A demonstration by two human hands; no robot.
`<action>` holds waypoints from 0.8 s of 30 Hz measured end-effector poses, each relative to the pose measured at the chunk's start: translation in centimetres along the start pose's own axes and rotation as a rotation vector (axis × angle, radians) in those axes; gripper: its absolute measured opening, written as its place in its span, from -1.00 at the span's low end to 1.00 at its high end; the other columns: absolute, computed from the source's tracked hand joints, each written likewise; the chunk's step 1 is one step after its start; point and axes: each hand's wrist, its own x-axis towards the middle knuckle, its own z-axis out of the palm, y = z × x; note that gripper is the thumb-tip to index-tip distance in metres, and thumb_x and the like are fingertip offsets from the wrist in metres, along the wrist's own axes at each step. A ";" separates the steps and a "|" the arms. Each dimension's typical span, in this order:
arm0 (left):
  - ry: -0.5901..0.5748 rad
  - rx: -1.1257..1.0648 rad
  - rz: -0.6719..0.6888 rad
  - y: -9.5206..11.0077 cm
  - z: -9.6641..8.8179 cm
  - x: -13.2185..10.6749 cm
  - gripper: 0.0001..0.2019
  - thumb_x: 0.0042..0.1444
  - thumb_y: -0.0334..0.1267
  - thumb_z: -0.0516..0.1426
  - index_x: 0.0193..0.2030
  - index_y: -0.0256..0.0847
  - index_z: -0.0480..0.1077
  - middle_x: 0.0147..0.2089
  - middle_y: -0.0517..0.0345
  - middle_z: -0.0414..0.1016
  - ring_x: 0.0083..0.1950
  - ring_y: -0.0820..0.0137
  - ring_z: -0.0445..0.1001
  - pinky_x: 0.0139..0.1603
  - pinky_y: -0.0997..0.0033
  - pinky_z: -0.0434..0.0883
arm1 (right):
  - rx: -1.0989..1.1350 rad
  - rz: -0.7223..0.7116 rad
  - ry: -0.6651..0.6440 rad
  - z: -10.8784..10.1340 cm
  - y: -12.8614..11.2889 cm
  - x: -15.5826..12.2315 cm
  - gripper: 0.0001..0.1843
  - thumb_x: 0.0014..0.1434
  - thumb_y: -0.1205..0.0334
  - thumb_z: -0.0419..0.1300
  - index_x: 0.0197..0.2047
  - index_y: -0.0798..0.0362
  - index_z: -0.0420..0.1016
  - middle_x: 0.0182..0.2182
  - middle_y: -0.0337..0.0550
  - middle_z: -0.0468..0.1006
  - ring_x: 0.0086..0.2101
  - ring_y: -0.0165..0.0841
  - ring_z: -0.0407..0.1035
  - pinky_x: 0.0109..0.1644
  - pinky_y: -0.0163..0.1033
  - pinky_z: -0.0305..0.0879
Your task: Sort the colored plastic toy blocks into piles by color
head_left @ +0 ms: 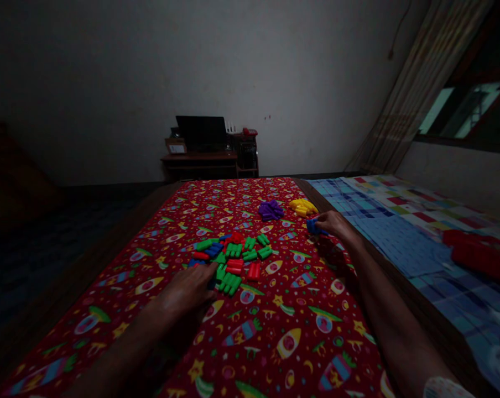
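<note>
My right hand point(334, 223) is curled shut around a few blue pieces point(313, 225), thumb and fingertips pinching them just above the red cloth point(275, 337), near its right edge and just short of the yellow heap point(303, 207). My left hand point(187, 290) lies palm down with the fingers stretched toward the near edge of the mixed pile point(233, 257) of green, red and blue pieces. The light is too dim for me to tell whether those fingertips pinch anything or only touch it. The pieces look like small moulded plastic blocks with rounded, ribbed lobes. I judge them light, stiff and hard, not fragile, and a little slick where the surface is smooth. Several fit in one grasp, though a loose handful could spill, since nothing seems to lock them together. The surest hold should be across the narrow sides, with thumb on one flank and fingers on the other, so the ribs give some bite. On the soft cloth they ought to sit without rolling far, and the cloth may wrinkle if I drag them instead of lifting. A purple heap point(270, 210) sits just left of the yellow one, both well apart from the mixed pile. As for writing, I can read none. The cloth shows only rockets and stars, the checked sheet point(383, 232) to the right is plain pattern, and the screen point(201, 132) on the far desk point(200, 160) is dark, with no brand or label legible.
</note>
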 end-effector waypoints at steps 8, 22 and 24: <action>-0.025 -0.157 0.015 -2.0 -1.8 0.5 -0.50 0.03 -0.17 0.13 0.16 -0.11 0.34 0.03 -0.02 0.54 0.01 0.15 0.52 -0.02 0.28 0.42 | -0.224 0.148 0.054 -0.8 -0.6 -1.2 -0.69 0.20 0.26 0.08 -0.12 0.12 0.61 -0.15 0.10 0.61 -0.17 -0.23 0.48 -0.23 -0.30 0.23; 0.021 -1.239 -0.115 2.9 0.2 3.5 -0.26 -0.15 0.11 0.29 0.16 -0.19 0.30 -0.08 0.00 0.61 -0.07 0.15 0.58 -0.12 0.23 0.52 | 0.448 -1.040 -0.068 7.4 -13.7 -8.6 -0.58 0.25 0.35 0.13 0.18 0.02 0.37 -0.07 -0.02 0.58 -0.19 -0.34 0.44 -0.17 -0.31 0.29; 0.046 -1.116 -0.059 2.6 0.3 3.6 -0.37 -0.02 0.14 0.19 0.13 -0.20 0.34 -0.11 0.01 0.62 -0.08 0.16 0.58 -0.12 0.22 0.52 | 0.410 -0.977 -0.060 7.3 -13.3 -8.0 -0.72 0.25 0.37 0.11 0.01 0.05 0.49 -0.28 -0.11 0.61 -0.35 -0.40 0.42 -0.30 -0.37 0.22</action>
